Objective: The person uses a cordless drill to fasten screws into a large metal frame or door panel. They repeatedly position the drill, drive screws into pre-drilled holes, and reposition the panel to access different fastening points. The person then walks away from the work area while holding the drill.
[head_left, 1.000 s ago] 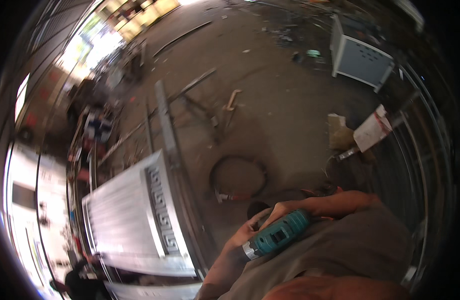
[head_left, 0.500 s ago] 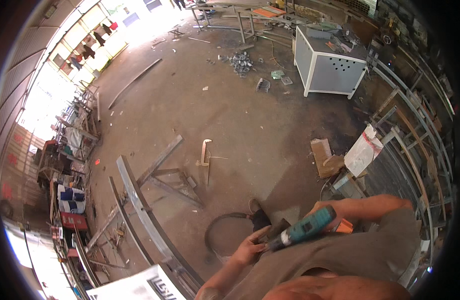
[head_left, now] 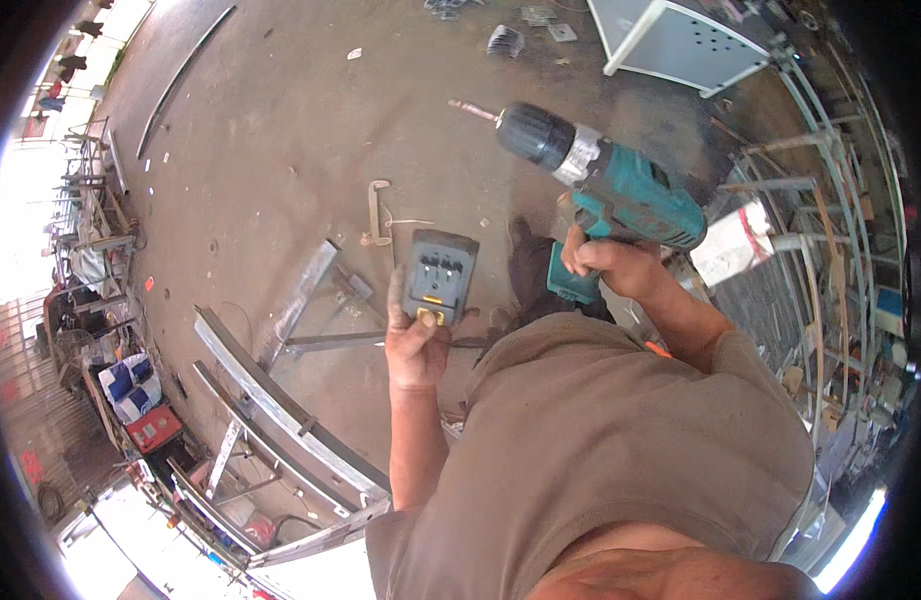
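A teal and black cordless drill (head_left: 636,190) is gripped at its handle by my right hand (head_left: 621,262). Its thin bit (head_left: 473,109) points up and to the left. Lower left of the drill, my left hand (head_left: 416,345) holds up a dark grey battery pack (head_left: 441,275). The slotted contact side of the pack faces me, with a small yellow button near its lower edge under my thumb. Drill and battery are apart from each other. The base of the drill's handle shows beside my right wrist.
Long metal bars (head_left: 281,400) rest on a stand at the lower left. A C-shaped clamp (head_left: 378,213) lies on the floor ahead. Curved metal frames (head_left: 821,250) line the right side, with a white sheet (head_left: 733,243) on them. A white-framed cabinet (head_left: 681,45) stands at the far right.
Both hands have risen away from my body. The drill now points up and left in my right hand, and the battery pack shows clearly in my left. The view has tilted downward.
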Motion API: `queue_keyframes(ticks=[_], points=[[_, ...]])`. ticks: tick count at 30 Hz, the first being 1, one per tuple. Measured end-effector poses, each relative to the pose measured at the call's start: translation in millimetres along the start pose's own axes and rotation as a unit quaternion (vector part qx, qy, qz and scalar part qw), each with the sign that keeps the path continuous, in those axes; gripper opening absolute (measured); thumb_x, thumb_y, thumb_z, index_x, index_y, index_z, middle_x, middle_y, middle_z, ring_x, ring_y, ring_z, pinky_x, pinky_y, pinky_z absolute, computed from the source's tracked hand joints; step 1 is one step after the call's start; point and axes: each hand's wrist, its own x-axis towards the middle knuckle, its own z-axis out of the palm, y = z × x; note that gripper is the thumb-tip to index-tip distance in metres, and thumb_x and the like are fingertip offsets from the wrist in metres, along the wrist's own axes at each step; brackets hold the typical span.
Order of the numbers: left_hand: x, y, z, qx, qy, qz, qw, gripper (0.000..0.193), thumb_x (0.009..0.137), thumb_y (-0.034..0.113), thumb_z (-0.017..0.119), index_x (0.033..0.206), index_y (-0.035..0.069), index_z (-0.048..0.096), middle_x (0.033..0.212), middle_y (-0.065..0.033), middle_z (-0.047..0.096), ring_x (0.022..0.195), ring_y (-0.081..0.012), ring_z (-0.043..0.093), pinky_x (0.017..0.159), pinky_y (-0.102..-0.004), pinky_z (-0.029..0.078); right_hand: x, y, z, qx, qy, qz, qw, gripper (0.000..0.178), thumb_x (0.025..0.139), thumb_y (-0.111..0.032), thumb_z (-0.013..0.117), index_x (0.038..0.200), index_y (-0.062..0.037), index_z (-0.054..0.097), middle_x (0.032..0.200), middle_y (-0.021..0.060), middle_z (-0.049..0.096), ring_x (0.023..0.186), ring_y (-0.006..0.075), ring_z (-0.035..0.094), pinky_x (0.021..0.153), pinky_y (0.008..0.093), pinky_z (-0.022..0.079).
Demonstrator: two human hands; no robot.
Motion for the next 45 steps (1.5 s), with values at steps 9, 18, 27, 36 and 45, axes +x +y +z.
queue_keyframes(ticks=[9,18,27,36,45], points=[[276,100,72,0.046,0.098,0.081,0.991,0.069,0.090,0.018,0.074,0.150,0.008,0.040,0.131,-0.0170,0.060,0.109,-0.0336,0.067,0.072,-0.0494,0.062,316,-52,-40,0.144,-0.048,0.067,0.986,0.065,0.077,-0.008,0.062,0.139,0.0034,0.044,0.074,0.0108,0.059,0.062,0.0204,0.055,0.069,0.0390,0.050],[498,200,88,0.076,0.173,-0.002,0.982,0.055,0.089,0.018,0.072,0.137,0.007,0.048,0.124,-0.0123,0.062,0.106,-0.0282,0.065,0.086,-0.0415,0.058,590,-122,-39,0.106,-0.091,0.065,0.988,0.047,0.089,-0.020,0.080,0.124,-0.0057,0.053,0.082,0.0042,0.061,0.070,0.0169,0.060,0.076,0.0381,0.050],[753,352,56,0.121,0.133,-0.076,0.981,0.055,0.091,0.015,0.071,0.138,0.004,0.047,0.116,-0.0135,0.065,0.097,-0.0231,0.065,0.078,-0.0392,0.056,868,-127,6,0.040,0.013,0.088,0.995,0.035,0.092,-0.009,0.072,0.123,-0.0026,0.055,0.087,0.0057,0.061,0.072,0.0164,0.059,0.075,0.0371,0.051],[985,542,19,0.121,0.156,-0.005,0.980,0.056,0.087,0.025,0.072,0.133,0.004,0.047,0.110,-0.0142,0.063,0.088,-0.0241,0.067,0.055,-0.0332,0.052,1149,-135,70,0.044,-0.047,0.106,0.992,0.039,0.090,-0.004,0.070,0.126,0.0029,0.056,0.087,0.0064,0.062,0.076,0.0167,0.063,0.075,0.0343,0.053],[1248,719,19,0.074,0.227,-0.023,0.971,0.056,0.088,0.023,0.071,0.135,0.010,0.044,0.116,-0.0167,0.064,0.097,-0.0302,0.068,0.065,-0.0392,0.056,1523,-161,112,0.137,-0.140,0.134,0.971,0.045,0.088,-0.008,0.074,0.129,-0.0006,0.055,0.091,0.0038,0.065,0.078,0.0138,0.063,0.075,0.0312,0.053]])
